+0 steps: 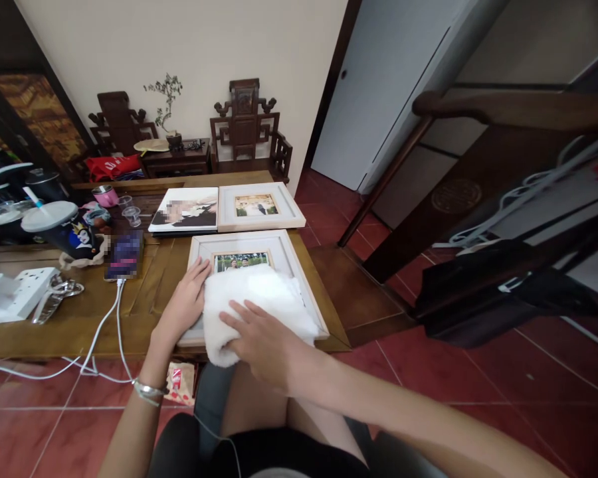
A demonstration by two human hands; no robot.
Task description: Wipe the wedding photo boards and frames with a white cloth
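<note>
A white-matted picture frame (289, 252) with a light wooden rim lies flat at the near edge of the table, a photo of two people in its middle. My left hand (187, 295) rests on its left rim, fingers stretched out and laid flat on it. A fluffy white cloth (259, 292) covers the lower part of the frame and hangs a little over its near side. My right hand (259, 338) presses on this cloth and holds it, with the fingertips on top and the folded end by the thumb. The frame's lower middle is hidden under the cloth.
Behind lie a second frame (294, 206) and a photo panel (184, 206). To the left are a charging phone (124, 255), a dark lidded cup (72, 229), a power strip (22, 295) and white cables (102, 325). A black bag (458, 299) hangs at right.
</note>
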